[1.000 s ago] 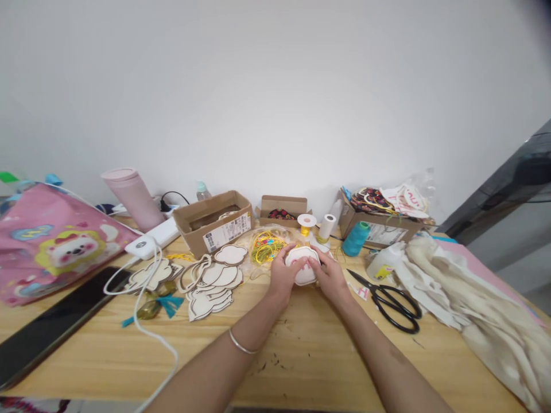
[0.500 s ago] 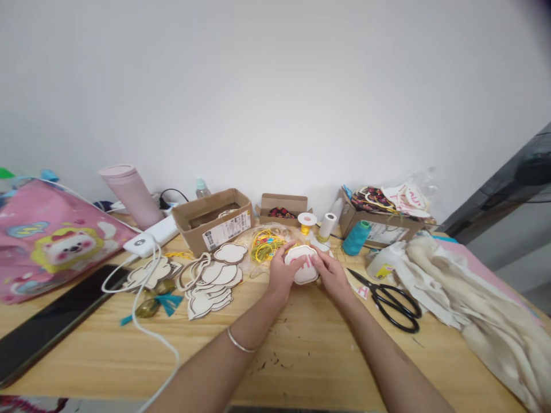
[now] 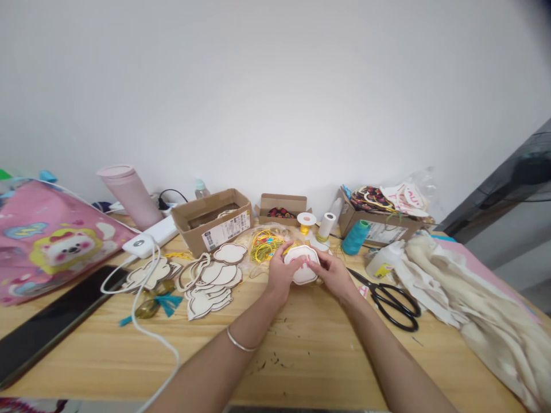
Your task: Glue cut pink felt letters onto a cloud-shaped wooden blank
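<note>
Lettering (image 3: 307,258), pink, part-hidden, on plaque (image 3: 304,277)

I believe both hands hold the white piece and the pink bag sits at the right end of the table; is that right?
Not quite: in the head view, the pink bag sits at the left end of the table, not the right. The left hand and right hand do both hold the white piece.

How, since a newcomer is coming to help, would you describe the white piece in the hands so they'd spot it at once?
Start at the wooden table and go toward its middle. There, the left hand and right hand hold the white scalloped piece; unlike the plain, brown-edged cutouts to its left, it bears pink markings.
</note>
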Motion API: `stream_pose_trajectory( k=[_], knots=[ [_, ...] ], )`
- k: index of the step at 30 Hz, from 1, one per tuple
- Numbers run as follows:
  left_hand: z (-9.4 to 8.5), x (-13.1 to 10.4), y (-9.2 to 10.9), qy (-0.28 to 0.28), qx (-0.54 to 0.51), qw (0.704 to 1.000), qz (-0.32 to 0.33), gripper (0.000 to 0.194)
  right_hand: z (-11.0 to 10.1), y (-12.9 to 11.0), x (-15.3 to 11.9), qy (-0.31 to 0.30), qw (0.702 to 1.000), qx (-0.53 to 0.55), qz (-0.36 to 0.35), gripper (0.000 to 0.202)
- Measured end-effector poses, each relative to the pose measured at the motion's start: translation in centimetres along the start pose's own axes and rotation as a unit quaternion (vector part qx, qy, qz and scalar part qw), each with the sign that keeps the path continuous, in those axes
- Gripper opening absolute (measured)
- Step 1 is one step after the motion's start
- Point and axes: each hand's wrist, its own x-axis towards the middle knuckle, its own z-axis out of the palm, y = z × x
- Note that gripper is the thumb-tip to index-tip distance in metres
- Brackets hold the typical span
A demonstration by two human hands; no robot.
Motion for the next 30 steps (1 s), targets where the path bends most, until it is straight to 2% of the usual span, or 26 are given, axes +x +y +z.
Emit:
stream_pose_trajectory(
  k=[4,12,21,30],
  knots=[
    [-0.1,0.1,0.1,0.011,-0.004,1.0,0.006,0.064,-0.3,-0.4,-0.2,-0.025,0.999,0.033,0.009,0.05],
    [-0.3,0.1,-0.1,0.002,0.004,1.0,0.018,0.062,0.1,-1.0,-0.3,0.014,0.999,0.036,0.035,0.045],
    [-0.2,0.2,-0.2,0.001,-0.005,1.0,0.012,0.064,0.5,0.0,-0.1,0.038,0.997,0.06,0.027,0.046],
    [-0.3,0.3,-0.7,-0.006,0.017,1.0,0.015,0.065,0.9,0.2,-0.1,0.065,0.995,0.062,0.035,0.039]
  ],
)
